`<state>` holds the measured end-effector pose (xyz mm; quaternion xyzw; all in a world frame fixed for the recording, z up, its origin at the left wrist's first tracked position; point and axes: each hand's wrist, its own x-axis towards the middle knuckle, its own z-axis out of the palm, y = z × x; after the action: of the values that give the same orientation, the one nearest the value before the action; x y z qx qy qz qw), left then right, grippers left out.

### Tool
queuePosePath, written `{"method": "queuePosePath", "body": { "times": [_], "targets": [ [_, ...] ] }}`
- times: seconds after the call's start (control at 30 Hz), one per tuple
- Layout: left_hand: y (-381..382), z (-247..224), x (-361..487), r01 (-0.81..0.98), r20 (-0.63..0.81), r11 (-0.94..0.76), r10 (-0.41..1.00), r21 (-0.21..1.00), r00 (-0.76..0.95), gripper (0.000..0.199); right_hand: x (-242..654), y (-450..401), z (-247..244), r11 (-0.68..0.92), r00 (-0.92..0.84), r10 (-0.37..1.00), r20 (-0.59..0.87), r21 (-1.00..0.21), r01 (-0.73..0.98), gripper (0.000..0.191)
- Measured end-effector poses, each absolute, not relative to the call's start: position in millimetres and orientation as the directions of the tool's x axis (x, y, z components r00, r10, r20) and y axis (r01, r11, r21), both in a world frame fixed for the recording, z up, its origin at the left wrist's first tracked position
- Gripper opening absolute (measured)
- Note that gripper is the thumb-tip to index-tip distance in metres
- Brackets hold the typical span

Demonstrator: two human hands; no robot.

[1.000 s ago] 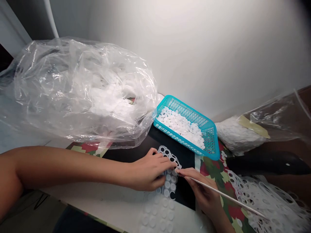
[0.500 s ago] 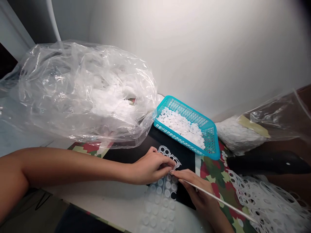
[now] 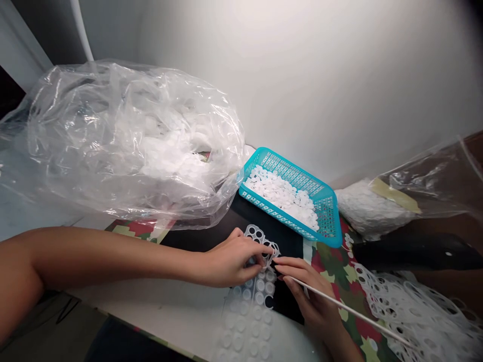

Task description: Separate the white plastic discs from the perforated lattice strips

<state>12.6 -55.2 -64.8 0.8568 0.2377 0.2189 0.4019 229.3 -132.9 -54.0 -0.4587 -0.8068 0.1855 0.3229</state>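
A translucent plastic sheet (image 3: 249,322) with rows of round caps runs from the table's front edge up under my left hand (image 3: 241,256). At its far end the holes are open rings, with the black surface showing through. My left hand grips the sheet there, index finger stretched along its right edge and thumb lower down; the other fingers are partly hidden. My right hand (image 3: 313,291) is closed around a thin white stick (image 3: 354,318) that slants down to the right. Its fingertips are close to the sheet's right edge, near my left index finger.
Behind my hands stands a turquoise basket (image 3: 335,221) holding many small white discs. A big clear plastic bag (image 3: 132,146) of white pieces fills the left. On the right lie a bag of white pieces (image 3: 373,208) and a heap of ringed plastic scraps (image 3: 418,311).
My left index finger has straightened out over the sheet's edge. My right fingertips have drawn slightly right, away from the left thumb, with the stick still held.
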Motion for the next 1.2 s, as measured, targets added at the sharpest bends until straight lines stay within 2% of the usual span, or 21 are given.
{"method": "queuePosePath", "body": {
  "times": [0.13, 0.3, 0.53, 0.7, 0.83, 1.0, 1.1, 1.2],
  "targets": [
    [-54.4, -63.1, 11.8, 0.237, 0.177, -0.599, 0.549, 0.765, 0.817, 0.04, 229.2, -131.8, -53.9, 0.488, -0.347, 0.873, 0.343, -0.604, 0.63, 0.024],
    [-54.7, -61.5, 11.5, 0.251, 0.154, -0.61, 0.532, 0.752, 0.832, 0.051, 232.0, -131.0, -58.5, 0.488, -0.398, 0.871, 0.289, -0.607, 0.627, 0.025],
    [-53.4, -61.0, 11.0, 0.236, 0.115, -0.578, 0.504, 0.781, 0.856, 0.063, 232.1, -130.6, -60.5, 0.446, -0.383, 0.891, 0.245, -0.632, 0.634, 0.027],
    [-52.6, -62.5, 10.1, 0.211, 0.132, -0.572, 0.499, 0.793, 0.857, 0.052, 232.5, -129.1, -61.4, 0.441, -0.357, 0.895, 0.266, -0.644, 0.625, 0.025],
    [-52.6, -64.6, 9.7, 0.156, 0.18, -0.489, 0.57, 0.858, 0.802, 0.039, 236.7, -127.7, -61.9, 0.406, -0.326, 0.912, 0.249, -0.663, 0.629, 0.026],
    [-50.2, -65.1, 11.1, 0.111, 0.182, -0.408, 0.612, 0.906, 0.769, 0.043, 242.8, -125.6, -61.0, 0.406, -0.288, 0.914, 0.286, -0.661, 0.632, 0.024],
    [-48.5, -64.0, 11.5, 0.099, 0.176, -0.383, 0.619, 0.919, 0.765, 0.042, 241.2, -126.6, -60.0, 0.398, -0.27, 0.917, 0.294, -0.714, 0.575, 0.022],
    [-47.6, -64.2, 11.2, 0.084, 0.178, -0.361, 0.633, 0.929, 0.754, 0.041, 235.5, -129.0, -58.7, 0.367, -0.295, 0.925, 0.241, -0.773, 0.518, 0.022]
  ]
}}
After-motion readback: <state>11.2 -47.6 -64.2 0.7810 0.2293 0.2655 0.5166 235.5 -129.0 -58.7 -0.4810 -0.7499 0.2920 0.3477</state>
